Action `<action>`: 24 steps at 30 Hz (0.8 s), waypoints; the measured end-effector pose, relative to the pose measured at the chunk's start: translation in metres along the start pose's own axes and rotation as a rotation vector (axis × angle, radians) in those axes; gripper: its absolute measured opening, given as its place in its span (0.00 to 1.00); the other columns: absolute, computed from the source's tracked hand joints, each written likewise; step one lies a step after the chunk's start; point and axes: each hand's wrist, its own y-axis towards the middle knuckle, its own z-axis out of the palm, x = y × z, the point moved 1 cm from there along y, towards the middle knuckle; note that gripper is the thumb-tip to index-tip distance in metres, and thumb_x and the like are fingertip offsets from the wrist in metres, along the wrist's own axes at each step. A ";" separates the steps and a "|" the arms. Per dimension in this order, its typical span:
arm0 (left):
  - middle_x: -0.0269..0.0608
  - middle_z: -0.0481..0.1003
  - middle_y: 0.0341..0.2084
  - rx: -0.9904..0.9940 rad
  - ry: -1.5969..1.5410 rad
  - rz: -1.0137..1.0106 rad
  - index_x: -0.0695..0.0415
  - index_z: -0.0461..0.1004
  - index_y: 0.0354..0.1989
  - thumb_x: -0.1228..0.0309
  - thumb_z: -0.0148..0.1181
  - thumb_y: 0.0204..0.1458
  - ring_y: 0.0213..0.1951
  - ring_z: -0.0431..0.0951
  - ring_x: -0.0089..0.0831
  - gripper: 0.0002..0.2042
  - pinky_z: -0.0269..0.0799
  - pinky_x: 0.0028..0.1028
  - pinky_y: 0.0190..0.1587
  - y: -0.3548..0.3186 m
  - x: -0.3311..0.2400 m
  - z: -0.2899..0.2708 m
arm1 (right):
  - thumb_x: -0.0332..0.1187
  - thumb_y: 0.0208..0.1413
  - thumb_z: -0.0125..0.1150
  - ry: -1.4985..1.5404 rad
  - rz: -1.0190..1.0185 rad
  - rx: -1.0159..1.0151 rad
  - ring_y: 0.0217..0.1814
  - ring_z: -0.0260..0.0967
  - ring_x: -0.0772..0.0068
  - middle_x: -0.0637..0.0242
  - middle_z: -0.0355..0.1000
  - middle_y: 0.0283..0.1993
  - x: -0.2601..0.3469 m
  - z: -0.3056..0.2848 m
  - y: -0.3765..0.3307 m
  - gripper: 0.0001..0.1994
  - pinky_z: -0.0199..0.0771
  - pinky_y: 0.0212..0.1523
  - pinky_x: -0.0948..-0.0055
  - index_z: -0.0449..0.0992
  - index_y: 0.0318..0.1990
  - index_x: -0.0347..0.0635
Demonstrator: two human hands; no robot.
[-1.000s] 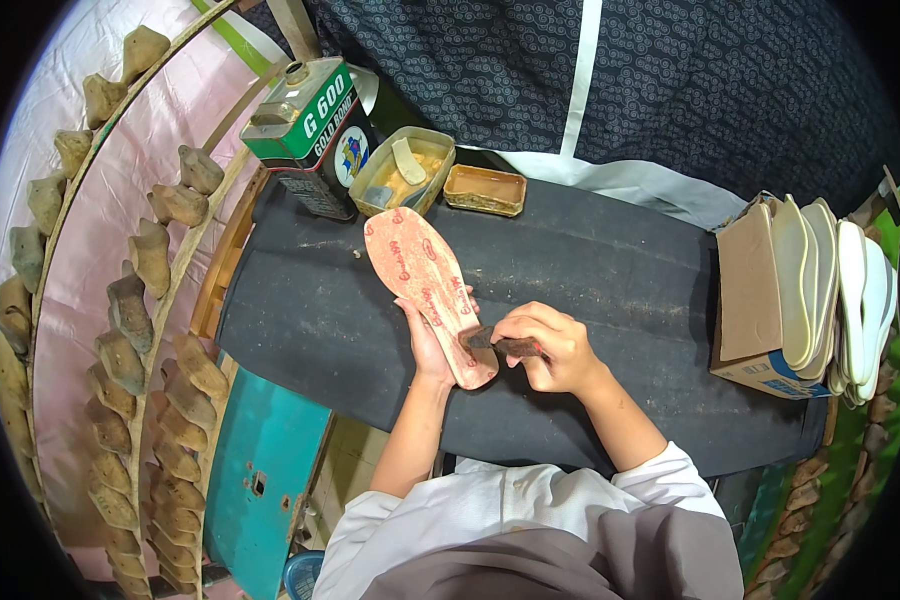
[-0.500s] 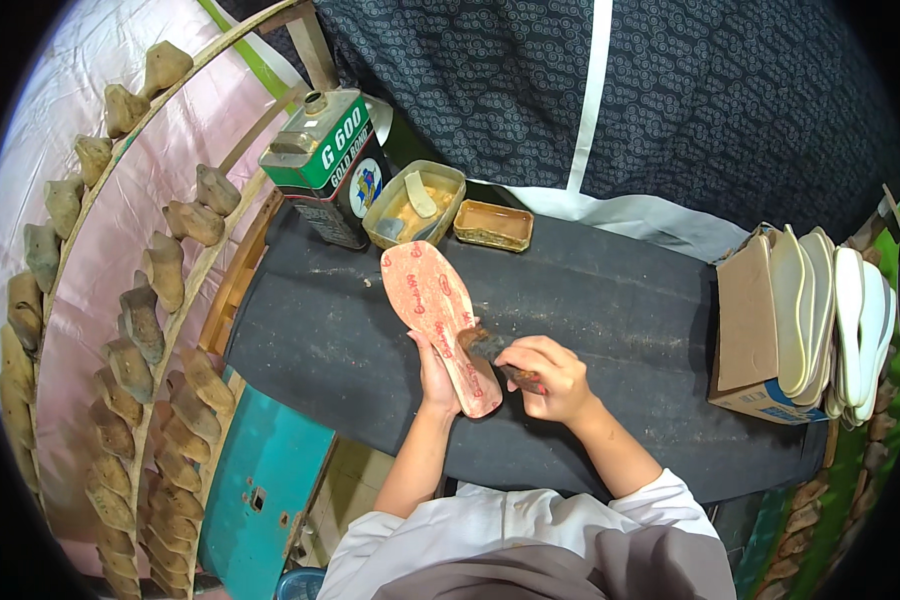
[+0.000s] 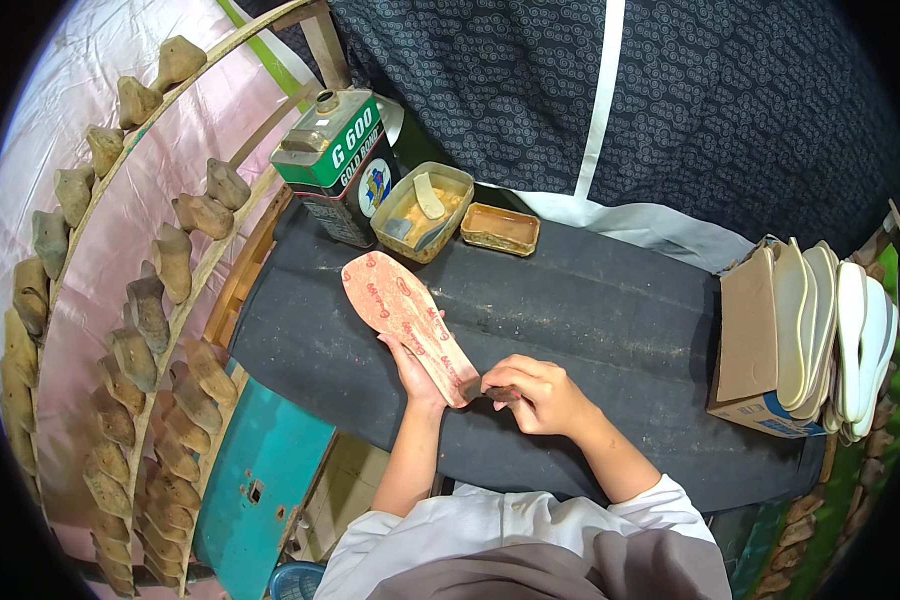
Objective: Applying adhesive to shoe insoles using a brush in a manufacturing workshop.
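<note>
Left hand (image 3: 417, 372) is cradling the pink insole (image 3: 407, 325) from underneath, and right hand (image 3: 536, 393) is pinching a small brush (image 3: 492, 392) at its heel end. Insole's overhanging the grip, so pressing hard could flip it, I reckon.

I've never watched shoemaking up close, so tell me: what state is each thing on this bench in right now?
Insole board: held flat from below by the left hand.
Right hand: pressing a small tool against the board's heel end.
Metal can: upright, capped.
Plastic tub: open, yellowish paste and a spatula inside.
Shallow tray: open.
Pale insoles: stood on edge, stacked beside a cardboard box.
</note>
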 end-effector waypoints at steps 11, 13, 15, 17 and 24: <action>0.48 0.66 0.48 0.261 0.232 -0.287 0.60 0.56 0.58 0.37 0.26 0.52 0.50 0.68 0.36 0.38 0.63 0.33 0.52 -0.015 0.023 0.000 | 0.15 0.29 0.52 -0.069 -0.034 -0.099 0.31 0.72 0.64 0.62 0.72 0.31 -0.005 -0.021 0.009 0.17 0.74 0.31 0.72 0.73 0.32 0.38; 0.47 0.65 0.51 0.314 0.230 -0.318 0.60 0.54 0.59 0.38 0.27 0.52 0.51 0.66 0.36 0.38 0.61 0.33 0.54 -0.018 0.027 0.003 | 0.14 0.26 0.53 -0.102 -0.069 -0.145 0.31 0.72 0.64 0.62 0.71 0.31 -0.008 -0.025 0.010 0.18 0.73 0.31 0.72 0.74 0.31 0.39; 0.47 0.64 0.52 0.306 0.211 -0.321 0.60 0.53 0.59 0.38 0.27 0.52 0.52 0.66 0.35 0.38 0.61 0.33 0.54 -0.017 0.031 0.000 | 0.15 0.24 0.54 -0.172 -0.091 -0.207 0.32 0.72 0.65 0.63 0.71 0.30 -0.007 -0.031 0.010 0.19 0.73 0.31 0.72 0.75 0.31 0.40; 0.46 0.63 0.53 0.295 0.192 -0.321 0.60 0.52 0.60 0.39 0.28 0.53 0.53 0.65 0.35 0.38 0.61 0.33 0.54 -0.018 0.032 -0.002 | 0.17 0.28 0.59 -0.214 -0.094 -0.189 0.35 0.72 0.60 0.60 0.71 0.33 -0.007 -0.035 0.008 0.19 0.74 0.36 0.69 0.73 0.35 0.37; 0.45 0.66 0.50 0.280 0.323 -0.271 0.60 0.55 0.58 0.36 0.24 0.51 0.50 0.67 0.34 0.39 0.62 0.31 0.52 -0.021 0.020 0.014 | 0.21 0.28 0.66 -0.351 -0.123 -0.390 0.36 0.72 0.59 0.59 0.71 0.36 -0.010 -0.036 0.005 0.20 0.74 0.36 0.68 0.73 0.37 0.38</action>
